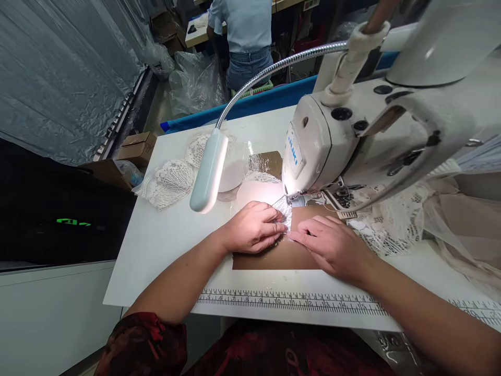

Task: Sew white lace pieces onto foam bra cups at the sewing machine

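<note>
A white lace piece [287,211] lies under the needle area of a white sewing machine [309,141]. It joins a pale rounded cup [256,192] with a lace edge, which rests to the left of the needle. My left hand [256,227] is closed on the lace from the left, its fingertips pressing it near the presser foot. From the right, my right hand [331,243] pinches the lace's near edge between thumb and forefinger. Beneath both hands is a brown sheet [266,262]. The needle tip itself is hard to make out.
A lit lamp [209,172] on a bendable metal neck hangs left of the machine. Lace cups [168,183] lie on the table's left; lace and sheer fabric [395,219] lie at right. A printed ruler [289,302] runs along the front edge. Another person [246,31] sits beyond the table.
</note>
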`<action>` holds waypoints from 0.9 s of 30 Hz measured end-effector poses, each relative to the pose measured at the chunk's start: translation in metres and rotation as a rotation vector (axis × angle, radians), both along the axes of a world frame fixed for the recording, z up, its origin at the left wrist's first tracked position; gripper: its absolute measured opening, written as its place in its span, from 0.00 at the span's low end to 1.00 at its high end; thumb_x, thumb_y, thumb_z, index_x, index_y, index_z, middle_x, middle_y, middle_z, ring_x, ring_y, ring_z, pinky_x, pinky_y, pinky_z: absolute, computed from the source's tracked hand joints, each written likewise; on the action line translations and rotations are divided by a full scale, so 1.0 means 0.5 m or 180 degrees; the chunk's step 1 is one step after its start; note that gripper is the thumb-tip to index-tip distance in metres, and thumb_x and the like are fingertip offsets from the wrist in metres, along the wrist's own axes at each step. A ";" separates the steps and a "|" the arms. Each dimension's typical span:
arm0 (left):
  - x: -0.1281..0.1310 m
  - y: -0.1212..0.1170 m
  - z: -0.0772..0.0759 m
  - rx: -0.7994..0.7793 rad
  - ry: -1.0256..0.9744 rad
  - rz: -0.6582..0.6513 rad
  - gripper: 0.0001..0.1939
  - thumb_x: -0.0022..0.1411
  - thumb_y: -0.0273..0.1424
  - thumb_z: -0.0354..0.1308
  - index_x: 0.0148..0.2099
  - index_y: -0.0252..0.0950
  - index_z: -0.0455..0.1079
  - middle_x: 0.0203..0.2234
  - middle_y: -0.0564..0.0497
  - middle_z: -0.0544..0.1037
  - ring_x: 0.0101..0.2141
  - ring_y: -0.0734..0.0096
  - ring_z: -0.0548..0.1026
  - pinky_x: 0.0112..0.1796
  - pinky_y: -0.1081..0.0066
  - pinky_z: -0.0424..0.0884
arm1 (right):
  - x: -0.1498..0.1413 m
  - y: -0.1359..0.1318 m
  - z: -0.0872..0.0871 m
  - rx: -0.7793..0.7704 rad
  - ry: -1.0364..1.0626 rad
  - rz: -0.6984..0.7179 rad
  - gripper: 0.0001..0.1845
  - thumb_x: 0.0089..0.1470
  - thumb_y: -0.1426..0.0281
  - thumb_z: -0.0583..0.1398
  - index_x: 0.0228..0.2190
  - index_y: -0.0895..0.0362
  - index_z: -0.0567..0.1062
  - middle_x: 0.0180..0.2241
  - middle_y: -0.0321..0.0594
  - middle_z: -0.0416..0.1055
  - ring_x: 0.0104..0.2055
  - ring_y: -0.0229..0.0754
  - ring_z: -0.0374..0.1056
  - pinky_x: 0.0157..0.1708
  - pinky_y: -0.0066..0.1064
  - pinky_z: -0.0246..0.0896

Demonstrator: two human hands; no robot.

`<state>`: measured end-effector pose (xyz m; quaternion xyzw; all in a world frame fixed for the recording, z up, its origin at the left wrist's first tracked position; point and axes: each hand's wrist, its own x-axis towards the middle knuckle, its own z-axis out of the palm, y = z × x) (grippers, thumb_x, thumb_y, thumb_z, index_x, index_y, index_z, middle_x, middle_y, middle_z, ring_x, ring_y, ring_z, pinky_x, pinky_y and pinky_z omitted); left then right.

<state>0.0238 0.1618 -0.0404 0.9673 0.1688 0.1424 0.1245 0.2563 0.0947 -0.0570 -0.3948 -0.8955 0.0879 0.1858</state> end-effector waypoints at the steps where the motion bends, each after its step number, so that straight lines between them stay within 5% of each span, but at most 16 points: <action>1: 0.000 0.000 0.000 0.0013 0.0005 -0.0010 0.15 0.65 0.34 0.48 0.49 0.39 0.72 0.42 0.45 0.74 0.41 0.64 0.68 0.44 0.63 0.63 | 0.000 0.000 0.000 0.0007 0.0008 0.0002 0.19 0.52 0.79 0.51 0.42 0.53 0.74 0.30 0.39 0.67 0.33 0.41 0.56 0.33 0.32 0.48; 17: 0.001 -0.005 -0.006 -0.0008 0.0098 0.0029 0.15 0.66 0.34 0.48 0.50 0.40 0.71 0.40 0.44 0.73 0.40 0.64 0.69 0.43 0.62 0.64 | -0.002 0.001 -0.001 0.0325 -0.0226 -0.0069 0.17 0.55 0.78 0.50 0.42 0.57 0.75 0.29 0.41 0.69 0.32 0.42 0.58 0.32 0.33 0.51; 27: 0.023 0.004 0.002 0.0077 0.0163 0.0462 0.18 0.68 0.33 0.45 0.55 0.31 0.66 0.52 0.39 0.71 0.45 0.61 0.70 0.43 0.61 0.69 | -0.006 -0.002 0.002 0.0260 -0.0164 -0.0077 0.15 0.53 0.79 0.51 0.37 0.56 0.75 0.28 0.40 0.67 0.32 0.42 0.57 0.33 0.33 0.49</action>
